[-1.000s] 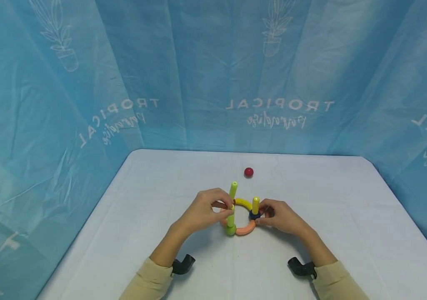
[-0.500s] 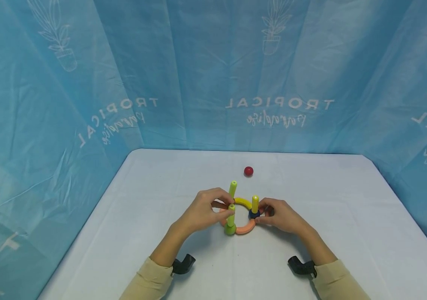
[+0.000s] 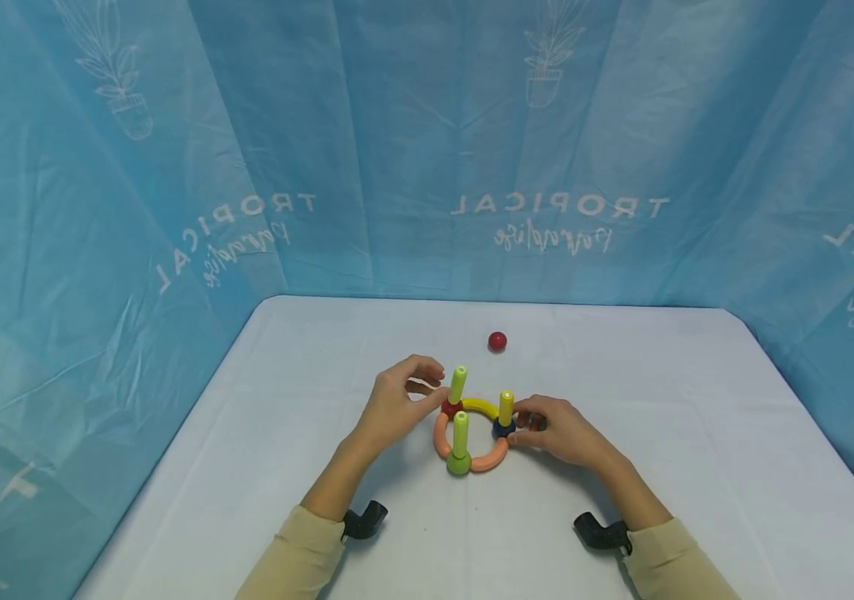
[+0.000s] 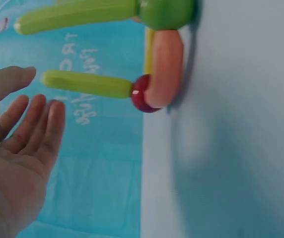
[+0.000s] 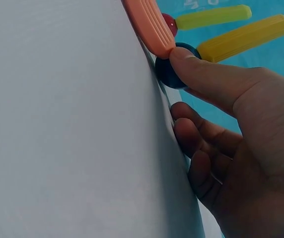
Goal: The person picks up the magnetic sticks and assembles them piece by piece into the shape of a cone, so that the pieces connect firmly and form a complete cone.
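A ring of curved rods and balls lies on the white table, with upright sticks in its balls. My right hand [image 3: 557, 429] pinches the dark blue ball [image 5: 168, 74] at the ring's right; a yellow stick [image 3: 506, 408] stands in that ball. My left hand [image 3: 397, 404] is beside the ring's far left, fingers spread and holding nothing. Nearest to it, a light green stick [image 3: 458, 383] rises from a red ball [image 4: 143, 93]. Another light green stick [image 3: 460, 435] stands in the green ball [image 3: 459, 463] at the front. Salmon rods [image 3: 490, 459] and a yellow rod [image 3: 481, 406] join the balls.
A loose red ball [image 3: 497, 342] lies on the table [image 3: 621, 350] beyond the ring. Blue printed cloth [image 3: 397, 167] hangs behind and along the sides. Black camera mounts [image 3: 601, 532] sit on both wrists.
My left hand has drawn back leftward from the green sticks, its fingers parting. The ring has shifted slightly left. My right hand stays at the dark blue ball.
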Demonstrator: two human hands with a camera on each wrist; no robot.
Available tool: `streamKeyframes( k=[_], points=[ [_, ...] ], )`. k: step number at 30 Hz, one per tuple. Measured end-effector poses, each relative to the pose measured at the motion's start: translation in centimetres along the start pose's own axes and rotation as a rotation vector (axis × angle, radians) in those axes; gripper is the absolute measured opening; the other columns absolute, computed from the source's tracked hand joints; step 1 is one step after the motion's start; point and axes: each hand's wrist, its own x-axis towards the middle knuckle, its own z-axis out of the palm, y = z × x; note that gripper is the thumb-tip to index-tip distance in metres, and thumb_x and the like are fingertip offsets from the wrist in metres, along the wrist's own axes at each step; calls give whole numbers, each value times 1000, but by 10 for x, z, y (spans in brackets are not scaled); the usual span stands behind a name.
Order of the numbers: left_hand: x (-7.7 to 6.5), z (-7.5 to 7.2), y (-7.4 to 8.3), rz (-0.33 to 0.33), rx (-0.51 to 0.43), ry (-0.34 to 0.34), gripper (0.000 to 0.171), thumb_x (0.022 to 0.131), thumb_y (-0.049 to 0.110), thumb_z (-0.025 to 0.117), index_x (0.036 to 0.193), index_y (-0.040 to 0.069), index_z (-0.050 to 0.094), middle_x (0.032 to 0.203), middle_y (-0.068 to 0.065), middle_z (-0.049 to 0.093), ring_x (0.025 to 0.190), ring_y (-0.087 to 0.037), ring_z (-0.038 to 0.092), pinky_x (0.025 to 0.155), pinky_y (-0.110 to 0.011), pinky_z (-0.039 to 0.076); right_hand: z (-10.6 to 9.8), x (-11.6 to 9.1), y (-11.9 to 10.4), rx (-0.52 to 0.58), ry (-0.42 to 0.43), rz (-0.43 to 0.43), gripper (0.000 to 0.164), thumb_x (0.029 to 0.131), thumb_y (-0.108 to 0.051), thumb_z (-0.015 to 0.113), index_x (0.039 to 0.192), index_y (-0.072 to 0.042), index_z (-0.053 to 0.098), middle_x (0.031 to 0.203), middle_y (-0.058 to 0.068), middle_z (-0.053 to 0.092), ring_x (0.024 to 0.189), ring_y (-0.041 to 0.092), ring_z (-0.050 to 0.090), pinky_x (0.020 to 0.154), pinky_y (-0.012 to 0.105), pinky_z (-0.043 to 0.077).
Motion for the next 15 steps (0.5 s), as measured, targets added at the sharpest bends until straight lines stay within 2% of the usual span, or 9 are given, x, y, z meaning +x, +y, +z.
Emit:
streamKeyframes(
  k=[5, 8, 12, 15],
  points=[
    [4, 10, -11, -125, 1, -63, 46, 85, 23, 75, 126, 18, 54, 122, 5, 59, 111, -17, 58, 88, -31, 49, 1, 0, 1, -16, 4, -7, 40, 83, -43, 73, 117, -23, 65, 89, -12, 58, 79, 11, 54, 68, 30, 48],
    [6, 17, -19, -152, -76, -97, 51, 86, 26, 74, 132, 22, 51, 131, 7, 54, 121, -13, 51, 95, -29, 45, 1, 0, 1, -20, 2, -5, 41, 83, -45, 72, 117, -25, 65, 88, -13, 57, 78, 11, 54, 66, 29, 48],
    [8, 22, -31, -190, -219, -126, 49, 87, 28, 73, 131, 23, 54, 129, 7, 56, 120, -11, 52, 97, -31, 43, 1, 1, 0, -22, -1, 2, 40, 83, -45, 72, 117, -26, 65, 88, -13, 57, 77, 11, 54, 65, 29, 48],
    [7, 24, -37, -226, -257, -144, 43, 87, 30, 72, 127, 21, 59, 123, 5, 60, 112, -14, 57, 94, -33, 46, 1, 2, 0, -30, -5, 8, 40, 83, -43, 73, 118, -25, 65, 88, -13, 58, 77, 11, 54, 66, 29, 48]
  ],
)
